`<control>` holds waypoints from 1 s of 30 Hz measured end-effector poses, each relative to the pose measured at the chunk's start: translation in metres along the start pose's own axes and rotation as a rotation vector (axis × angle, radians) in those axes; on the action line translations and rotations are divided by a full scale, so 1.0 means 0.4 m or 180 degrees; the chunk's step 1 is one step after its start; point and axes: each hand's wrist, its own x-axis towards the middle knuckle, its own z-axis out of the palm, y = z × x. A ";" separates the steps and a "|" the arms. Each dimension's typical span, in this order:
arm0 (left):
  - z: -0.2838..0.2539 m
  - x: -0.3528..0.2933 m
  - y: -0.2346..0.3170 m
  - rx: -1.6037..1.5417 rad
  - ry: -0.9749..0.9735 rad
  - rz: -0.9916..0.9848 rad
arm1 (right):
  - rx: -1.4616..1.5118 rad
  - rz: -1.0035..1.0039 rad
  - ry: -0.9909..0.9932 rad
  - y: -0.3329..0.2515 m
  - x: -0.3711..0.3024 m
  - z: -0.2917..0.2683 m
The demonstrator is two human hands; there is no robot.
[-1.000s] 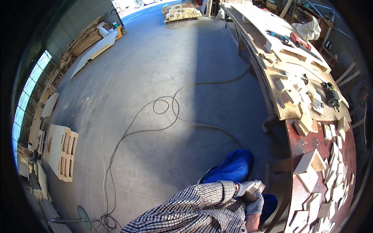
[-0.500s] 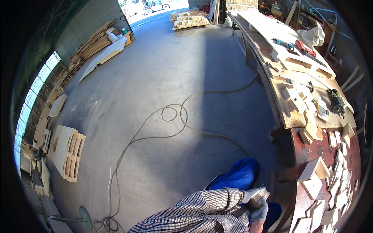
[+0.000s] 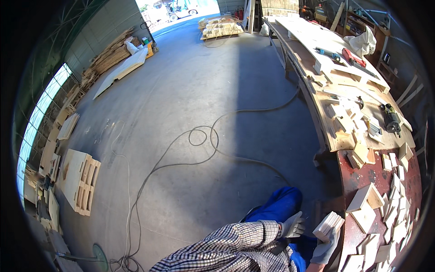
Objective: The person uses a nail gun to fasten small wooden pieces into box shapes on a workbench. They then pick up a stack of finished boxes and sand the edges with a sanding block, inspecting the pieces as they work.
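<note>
My right hand (image 3: pixel 325 249), in a pale work glove, grips a small stack of light wooden pieces (image 3: pixel 329 225) from its near side, beside the edge of the dark red tabletop (image 3: pixel 358 176). Over my blue-trousered knee is my left hand (image 3: pixel 293 225), gloved too, with nothing in it and its fingers apart and slightly bent. A space lies between it and the wood. On the red tabletop, two boards joined at an angle (image 3: pixel 365 206) rest near the right hand. Many loose wood pieces (image 3: pixel 395 204) are scattered to their right.
A long wooden workbench (image 3: pixel 333 136) runs away on the right, bearing a dark power tool (image 3: pixel 391 119), a red tool (image 3: pixel 354 57) and a blue tool (image 3: pixel 328 54). A looped hose (image 3: pixel 181 163) lies across the floor. Stacked wood (image 3: pixel 81 181) stands at left.
My hands have come apart. The right hand has carried the wooden stack rightward, toward the red tabletop, and the left hand has let go of it and stays over my lap.
</note>
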 end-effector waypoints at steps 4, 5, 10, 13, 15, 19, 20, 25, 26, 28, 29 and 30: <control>0.091 -0.015 0.003 0.0209 0.0970 0.0020 | 0.0392 0.0373 0.0002 0.029 -0.010 0.002; 0.151 -0.039 0.007 0.0281 0.1366 0.0048 | 0.0236 0.0431 0.0055 0.027 -0.028 0.042; 0.085 -0.032 0.002 -0.0367 0.0550 -0.0054 | -0.0667 0.1054 -0.0619 0.085 -0.020 0.058; 0.211 -0.062 0.017 0.0174 0.1596 0.0195 | -0.0560 0.0873 -0.0393 0.037 -0.022 0.053; 0.192 -0.055 0.016 0.0175 0.1851 0.0179 | -0.0484 0.0421 -0.0285 0.026 -0.009 0.042; 0.183 -0.042 0.015 0.0340 0.1941 0.0153 | -0.0718 -0.0096 0.0030 0.044 0.015 0.048; 0.193 -0.039 0.014 0.0316 0.1950 0.0143 | -0.1302 -0.0056 -0.0123 0.059 0.018 0.042; 0.102 -0.035 0.013 -0.1027 0.1168 -0.0146 | -0.3087 0.0366 -0.0577 0.205 0.023 0.033; 0.099 -0.032 0.009 -0.0924 0.1069 -0.0066 | -0.2569 0.0386 -0.0837 0.206 0.031 0.019; 0.088 -0.033 0.014 -0.0839 0.0983 0.0018 | -0.2493 0.0396 -0.0841 0.221 0.042 0.004; 0.095 -0.032 0.018 -0.0869 0.0984 -0.0005 | -0.2565 0.0392 -0.0808 0.218 0.046 0.003; 0.110 -0.035 0.014 -0.0883 0.1129 0.0033 | -0.2664 0.0430 -0.0793 0.215 0.043 0.000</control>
